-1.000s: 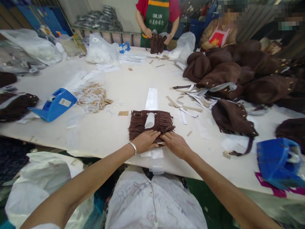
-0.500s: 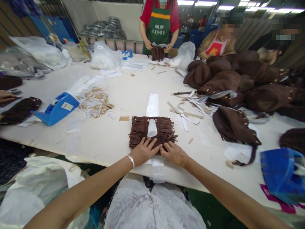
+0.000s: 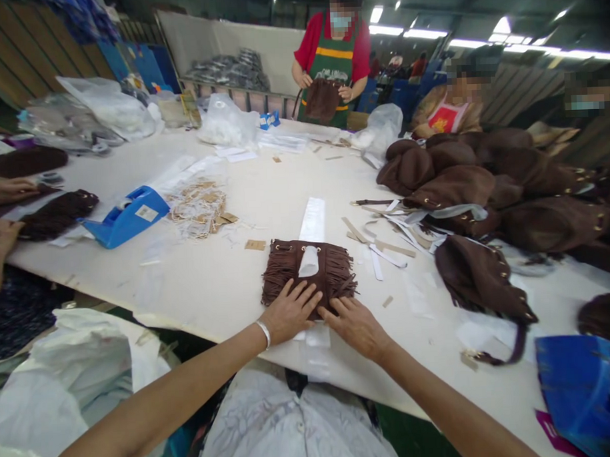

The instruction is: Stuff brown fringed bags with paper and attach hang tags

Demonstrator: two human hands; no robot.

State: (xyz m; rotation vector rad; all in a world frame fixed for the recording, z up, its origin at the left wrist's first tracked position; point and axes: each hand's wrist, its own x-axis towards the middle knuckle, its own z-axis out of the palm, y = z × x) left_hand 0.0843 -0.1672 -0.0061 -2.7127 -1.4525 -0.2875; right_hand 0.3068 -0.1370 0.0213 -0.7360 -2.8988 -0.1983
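Note:
A dark brown fringed bag (image 3: 313,258) lies flat on the table in front of me, fringes spread to both sides. White wrapping (image 3: 308,262) covers a spot between the metal eyelets at its top. Beneath the bag runs a white strip (image 3: 313,219), showing beyond its far and near edges. My left hand (image 3: 292,310) rests flat on the lower middle of the bag, fingers extended, a silver bracelet on the wrist. Just right of it, my right hand (image 3: 356,325) lies with its fingers stretched onto the bag's near right edge.
Left stands a blue tape dispenser (image 3: 127,216) beside a heap of stringed tags (image 3: 199,207). Several brown bags (image 3: 448,183) are piled on the right, with paper strips (image 3: 380,242) before them. Another blue dispenser (image 3: 580,379) is at lower right. Co-workers (image 3: 333,54) handle bags across and at left.
The camera view has shifted slightly. My right hand's fingers lie a little farther right on the bag, apart from the left hand. The co-worker opposite has lifted a brown bag.

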